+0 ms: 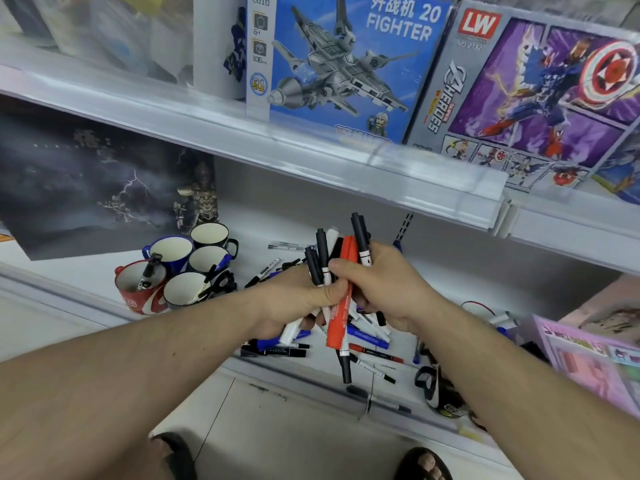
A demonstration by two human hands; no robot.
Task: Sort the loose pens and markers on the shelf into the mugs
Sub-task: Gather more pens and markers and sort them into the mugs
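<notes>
The fat marker (341, 299) in the held bunch is red with a black tip; the slimmer markers (320, 261) beside it are black with white bands. One mug (138, 289) is red with white lettering, another mug (171, 254) blue outside and white inside. The shelf (86, 282) is white. The fighter box (346, 64) is blue.

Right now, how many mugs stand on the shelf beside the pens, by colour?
Red mug: 1
Blue mug: 1
Black mugs: 3, at and
Total: 5
</notes>
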